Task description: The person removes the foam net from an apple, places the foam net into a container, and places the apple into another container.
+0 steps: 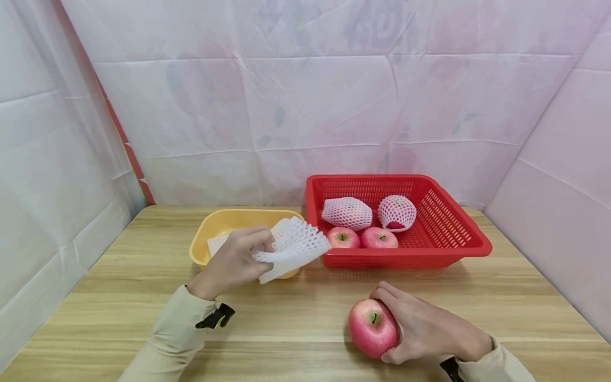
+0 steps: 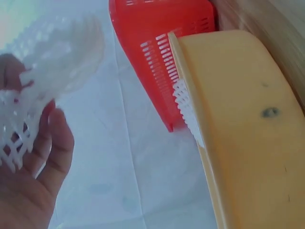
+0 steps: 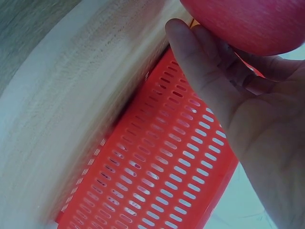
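My left hand (image 1: 238, 260) pinches a white foam fruit net (image 1: 296, 246), which hangs out to the right above the front rim of a yellow bin (image 1: 215, 223). In the left wrist view the foam net (image 2: 62, 62) passes between the thumb and fingers. My right hand (image 1: 420, 323) grips a bare red apple (image 1: 372, 329) from its right side, thumb at the front and fingers behind; its stem faces up. The right wrist view shows the apple (image 3: 252, 24) at the fingertips. More white netting (image 1: 217, 243) lies inside the yellow bin, partly hidden by my left hand.
A red perforated basket (image 1: 444, 252) stands at the back right. Inside are two bare apples, one of them an apple (image 1: 379, 238) near the front wall, and two net-covered fruits (image 1: 347, 213). A wooden table (image 1: 286, 339) lies under everything, with cloth walls (image 1: 305, 106) around it.
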`<state>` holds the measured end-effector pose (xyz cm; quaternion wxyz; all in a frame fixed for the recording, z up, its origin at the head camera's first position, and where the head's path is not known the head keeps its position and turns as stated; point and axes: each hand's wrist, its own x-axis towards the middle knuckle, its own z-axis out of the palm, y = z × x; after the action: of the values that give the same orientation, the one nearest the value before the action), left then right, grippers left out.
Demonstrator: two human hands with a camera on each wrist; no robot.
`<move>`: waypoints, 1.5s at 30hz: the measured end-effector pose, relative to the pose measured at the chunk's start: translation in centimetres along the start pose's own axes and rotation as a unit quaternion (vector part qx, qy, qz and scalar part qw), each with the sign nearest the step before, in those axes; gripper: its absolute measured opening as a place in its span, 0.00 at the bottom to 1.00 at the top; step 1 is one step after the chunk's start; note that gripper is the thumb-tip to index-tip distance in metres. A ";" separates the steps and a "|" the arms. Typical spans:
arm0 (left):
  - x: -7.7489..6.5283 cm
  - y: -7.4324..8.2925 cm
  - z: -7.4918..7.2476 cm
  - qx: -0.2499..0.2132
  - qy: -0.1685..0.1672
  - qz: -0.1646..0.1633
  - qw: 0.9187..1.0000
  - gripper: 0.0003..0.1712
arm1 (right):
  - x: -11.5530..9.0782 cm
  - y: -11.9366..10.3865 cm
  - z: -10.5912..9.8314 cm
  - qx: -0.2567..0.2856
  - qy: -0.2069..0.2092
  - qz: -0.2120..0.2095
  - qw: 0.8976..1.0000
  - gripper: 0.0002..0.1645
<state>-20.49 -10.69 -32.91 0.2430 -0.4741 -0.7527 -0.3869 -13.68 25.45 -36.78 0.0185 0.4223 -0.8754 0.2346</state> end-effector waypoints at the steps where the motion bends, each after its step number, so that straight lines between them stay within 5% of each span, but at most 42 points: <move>1: 0.0 0.0 -0.1 0.005 0.008 -0.007 1.000 0.26 | 0.0 0.0 0.0 0.002 0.000 0.003 1.000 0.40; 10: -0.4 -0.7 -0.8 0.077 0.066 -0.082 0.991 0.22 | 0.0 -0.3 0.1 0.009 -0.003 0.023 1.000 0.40; 22: -0.7 -1.8 -1.5 0.123 0.102 -0.091 0.983 0.16 | 0.0 -0.4 0.3 0.011 -0.004 0.024 1.000 0.40; 45: -1.9 -3.9 -2.4 0.168 0.081 -0.132 0.973 0.16 | 0.0 -0.2 -0.2 0.039 -0.060 0.062 0.996 0.40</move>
<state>-23.14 -14.61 -34.29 0.3263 -0.2894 -0.8407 -0.3209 -13.57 25.37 -36.52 -0.0650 0.3806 -0.8896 0.2440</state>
